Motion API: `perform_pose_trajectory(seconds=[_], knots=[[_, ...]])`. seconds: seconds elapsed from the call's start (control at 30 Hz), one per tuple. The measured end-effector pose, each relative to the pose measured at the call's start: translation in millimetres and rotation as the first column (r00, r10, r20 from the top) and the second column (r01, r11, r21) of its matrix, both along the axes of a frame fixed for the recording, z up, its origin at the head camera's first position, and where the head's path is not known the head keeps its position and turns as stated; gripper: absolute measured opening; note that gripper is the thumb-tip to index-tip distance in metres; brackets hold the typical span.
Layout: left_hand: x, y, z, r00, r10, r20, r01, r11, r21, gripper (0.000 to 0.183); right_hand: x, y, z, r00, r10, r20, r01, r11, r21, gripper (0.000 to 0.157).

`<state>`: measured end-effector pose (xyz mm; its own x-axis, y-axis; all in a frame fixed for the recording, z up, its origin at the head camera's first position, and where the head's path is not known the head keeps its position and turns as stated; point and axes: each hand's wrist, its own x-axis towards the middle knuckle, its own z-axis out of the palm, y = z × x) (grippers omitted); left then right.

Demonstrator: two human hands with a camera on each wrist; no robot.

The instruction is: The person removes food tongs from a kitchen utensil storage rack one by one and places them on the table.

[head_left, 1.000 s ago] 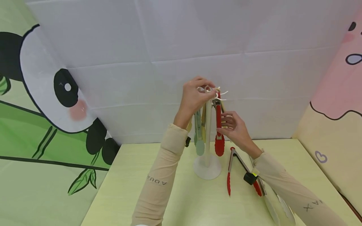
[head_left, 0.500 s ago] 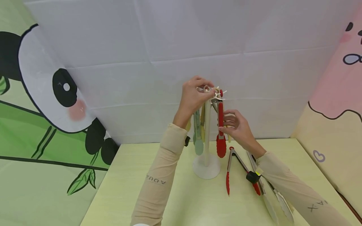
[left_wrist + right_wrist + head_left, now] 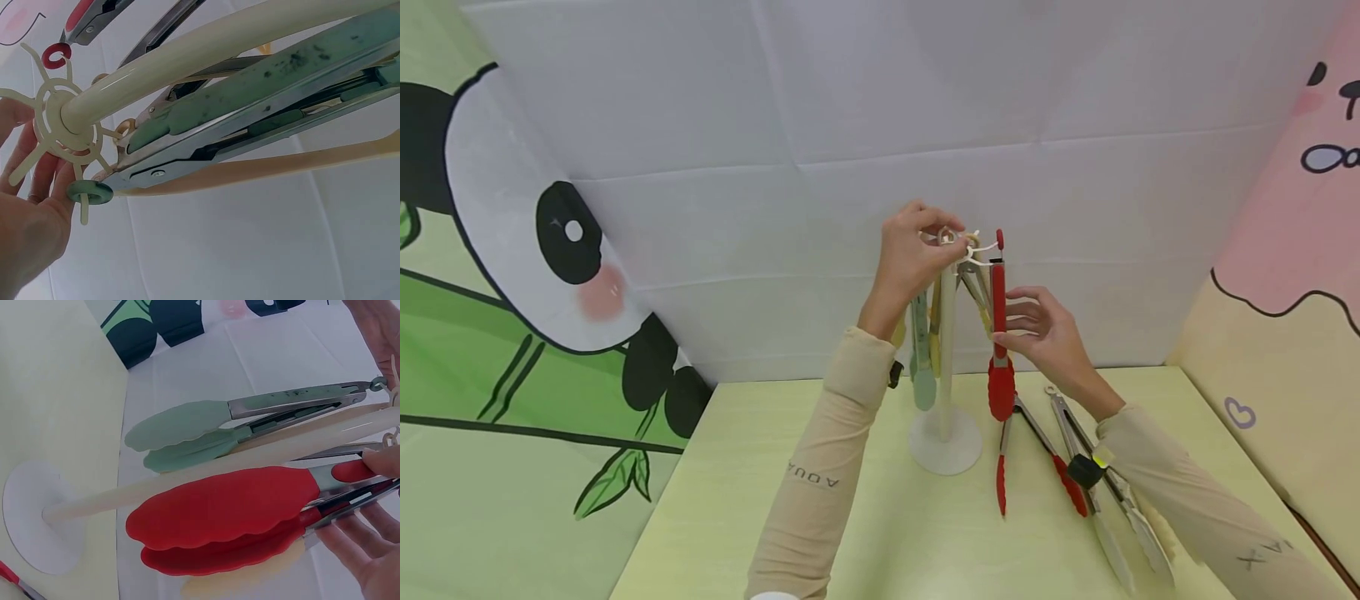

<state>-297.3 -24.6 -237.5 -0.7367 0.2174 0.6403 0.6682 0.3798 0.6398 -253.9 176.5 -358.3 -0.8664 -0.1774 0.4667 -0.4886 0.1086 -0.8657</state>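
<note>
Red tongs [image 3: 999, 317] are the thing being worked on here, hanging tips down just right of the rack's pole, with their red ring up by the end of a prong. Going from the left: the left hand [image 3: 912, 250] has its thumb and fingers pinched on the top of the white rack [image 3: 947, 367], which looks like it's there to steady it. Green tongs [image 3: 921, 333] hang left of the pole, their ring round a prong in the left wrist view. Right of the pole is the red pair, with the right hand [image 3: 1048, 333] gripping the handles, thumb on one side and fingers on the other. Further right, second red tongs [image 3: 1067, 482] lie spread on the table [image 3: 722, 467], next to some pale-tipped tongs [image 3: 1111, 550] partly behind the wrist camera.

So I'd call the current step working that ring at the prong tip. Honestly can't tell whether it's round the tip or just beside it. Next move, imo, calls for keeping ring and prong lined up, a light grip, and no tugging on the rack.
</note>
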Motion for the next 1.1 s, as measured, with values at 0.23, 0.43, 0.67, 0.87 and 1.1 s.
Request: perform_pose_trajectory(seconds=[0.23, 0.43, 0.67, 0.87, 1.1], knots=[[-1.6, 0.5, -0.6, 1.000, -0.019, 0.009, 0.019, 1.000, 0.023, 0.010, 8.5, 12.6, 5.6, 0.999, -0.040, -0.001, 0.040, 0.998, 0.038, 0.050], [-1.5, 0.2, -0.8, 1.000, -0.020, 0.011, 0.019, 0.999, 0.027, 0.010, 13.2, 24.0, 8.4, 0.997, -0.072, -0.022, 0.074, 0.995, 0.072, 0.050], [-1.4, 0.9, -1.0, 1.000, -0.024, 0.009, 0.024, 0.999, 0.034, 0.009, 18.4, 31.9, 9.0, 0.994, -0.109, -0.024, 0.111, 0.989, 0.101, 0.051], [-1.6, 1.0, -1.7, 1.000, -0.027, 0.005, 0.027, 0.999, 0.044, 0.009, 21.6, 37.6, 8.1, 0.992, -0.119, -0.043, 0.123, 0.984, 0.125, 0.050], [-1.6, 1.1, -2.1, 0.999, -0.032, 0.005, 0.031, 0.998, 0.047, 0.011, 24.2, 45.9, 5.5, 0.988, -0.142, -0.053, 0.149, 0.976, 0.159, 0.050]])
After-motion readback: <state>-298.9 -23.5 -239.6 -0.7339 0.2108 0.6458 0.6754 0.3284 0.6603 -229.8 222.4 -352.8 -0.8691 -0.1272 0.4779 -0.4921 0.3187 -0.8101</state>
